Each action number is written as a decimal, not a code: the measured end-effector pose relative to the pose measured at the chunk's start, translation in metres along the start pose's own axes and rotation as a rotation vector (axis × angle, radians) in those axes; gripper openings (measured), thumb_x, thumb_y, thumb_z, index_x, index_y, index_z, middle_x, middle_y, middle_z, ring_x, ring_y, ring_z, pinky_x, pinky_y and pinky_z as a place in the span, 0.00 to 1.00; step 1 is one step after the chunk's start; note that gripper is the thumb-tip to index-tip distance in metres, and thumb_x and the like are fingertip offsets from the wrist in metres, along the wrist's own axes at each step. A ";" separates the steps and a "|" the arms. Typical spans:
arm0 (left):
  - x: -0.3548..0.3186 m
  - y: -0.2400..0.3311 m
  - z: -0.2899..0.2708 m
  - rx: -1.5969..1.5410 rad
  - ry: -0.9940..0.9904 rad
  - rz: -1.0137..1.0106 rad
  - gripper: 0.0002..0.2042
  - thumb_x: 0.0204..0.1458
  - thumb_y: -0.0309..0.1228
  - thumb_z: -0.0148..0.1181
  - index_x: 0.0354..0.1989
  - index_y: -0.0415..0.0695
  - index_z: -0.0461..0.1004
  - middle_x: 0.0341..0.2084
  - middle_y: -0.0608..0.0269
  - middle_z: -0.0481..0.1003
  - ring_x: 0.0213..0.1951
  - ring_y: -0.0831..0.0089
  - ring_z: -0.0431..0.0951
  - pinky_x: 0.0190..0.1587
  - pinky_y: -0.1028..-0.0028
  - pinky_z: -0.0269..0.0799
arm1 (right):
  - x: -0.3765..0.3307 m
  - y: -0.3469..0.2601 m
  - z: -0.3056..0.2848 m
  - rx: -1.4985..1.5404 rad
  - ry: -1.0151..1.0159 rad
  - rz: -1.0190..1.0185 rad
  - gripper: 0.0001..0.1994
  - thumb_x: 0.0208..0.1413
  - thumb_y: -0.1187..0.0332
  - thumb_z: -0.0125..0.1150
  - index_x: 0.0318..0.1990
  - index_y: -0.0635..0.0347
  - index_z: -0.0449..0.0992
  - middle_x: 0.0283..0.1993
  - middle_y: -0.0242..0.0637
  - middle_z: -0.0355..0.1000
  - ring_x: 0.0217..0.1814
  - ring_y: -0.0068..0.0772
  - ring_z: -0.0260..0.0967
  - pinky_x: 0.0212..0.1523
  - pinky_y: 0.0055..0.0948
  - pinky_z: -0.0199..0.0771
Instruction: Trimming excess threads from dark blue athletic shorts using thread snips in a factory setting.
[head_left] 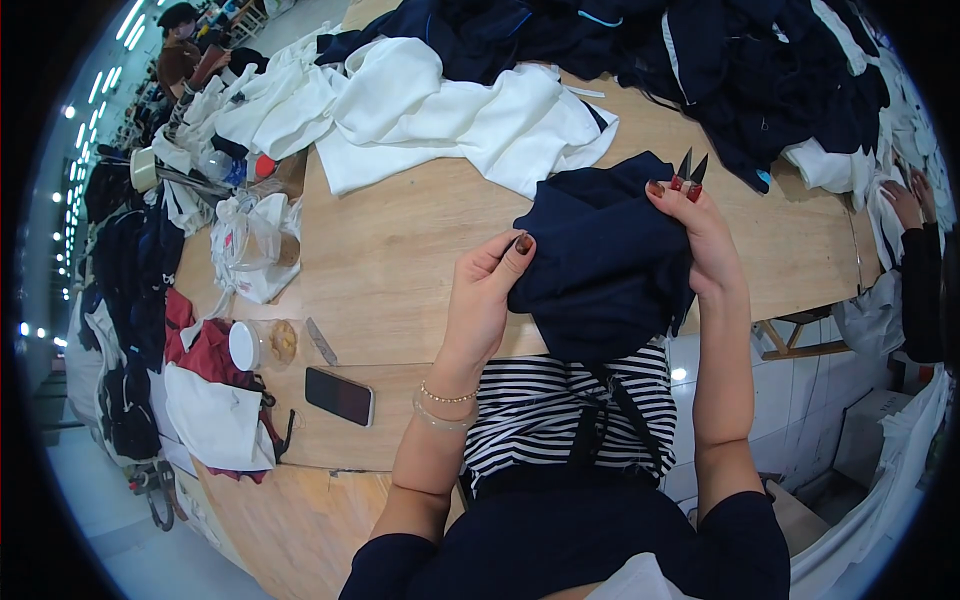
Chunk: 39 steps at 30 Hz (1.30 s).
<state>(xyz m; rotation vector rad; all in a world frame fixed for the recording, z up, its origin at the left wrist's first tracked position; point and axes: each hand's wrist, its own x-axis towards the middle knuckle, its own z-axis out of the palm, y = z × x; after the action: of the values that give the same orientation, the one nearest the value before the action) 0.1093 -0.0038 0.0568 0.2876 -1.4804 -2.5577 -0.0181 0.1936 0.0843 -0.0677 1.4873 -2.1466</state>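
The wooden table (400, 260) spreads beneath everything, its edges bent by the lens. A heap of dark clothes (770, 75) covers its far side, most of it toward the right. Next to the heap, on the left, a long white cloth (430, 115) lies in loose folds.

The navy cloth (605, 255) is in front of the person, held up between the two hands; it hangs creased over the table's near edge, its lower end in front of the striped garment (520, 415) at the waist. At the table's left, a red cloth (215, 350) lies bunched, partly under a white piece (218, 410), and a plastic bag (255, 240) sits farther back.

The left hand (485, 285) pinches the navy cloth's left edge between thumb and fingers. The right hand (708, 235) curls around the scissors, thumb laid on the cloth's upper right edge; whether it also pinches the fabric cannot be told.

The phone (340, 396) lies dark near the left forearm, with a white-lidded jar (244, 345) beyond it. The scissors (692, 168) show only two pointed blades, slightly parted and aimed away from the person. Two thin bracelets (445, 411) circle the left wrist.
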 end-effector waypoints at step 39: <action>-0.010 0.013 0.027 -0.458 0.029 -0.343 0.16 0.61 0.33 0.47 0.53 0.37 0.69 0.51 0.60 0.73 0.51 0.74 0.73 0.56 0.73 0.67 | -0.032 0.023 0.037 -0.946 0.107 -0.976 0.14 0.38 0.69 0.71 0.35 0.62 0.78 0.28 0.33 0.72 0.29 0.32 0.63 0.30 0.26 0.63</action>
<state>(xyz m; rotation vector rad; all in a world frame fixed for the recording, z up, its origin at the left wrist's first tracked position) 0.1131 0.0151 0.0819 0.5445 -0.8507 -3.0458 0.0302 0.1703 0.0867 -1.2318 2.7885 -1.7794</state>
